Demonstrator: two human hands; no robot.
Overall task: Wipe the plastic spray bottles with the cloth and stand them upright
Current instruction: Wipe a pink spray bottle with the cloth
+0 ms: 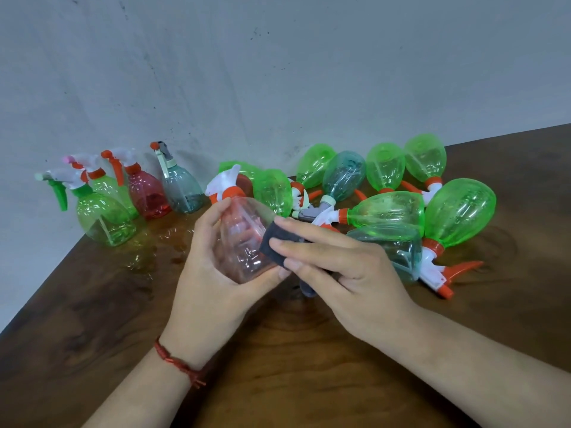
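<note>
Fingers [262, 281] of the left hand [210, 273] are curled round the pink spray bottle [244, 242], held over the table [293, 350] with its nozzle pointing away, and the dark cloth [276, 244] is pinched against its right side by the right hand [349, 273].

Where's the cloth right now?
In the head view, the cloth is at centre, pressed by the right hand against the right side of the pink bottle, which the left hand grips above the table.

Held bottle [244, 239] clear pink, orange collar; cloth [276, 244] dark grey; worktop [309, 350] brown woodgrain; right-frame bottles [457, 211] mostly green.
</note>
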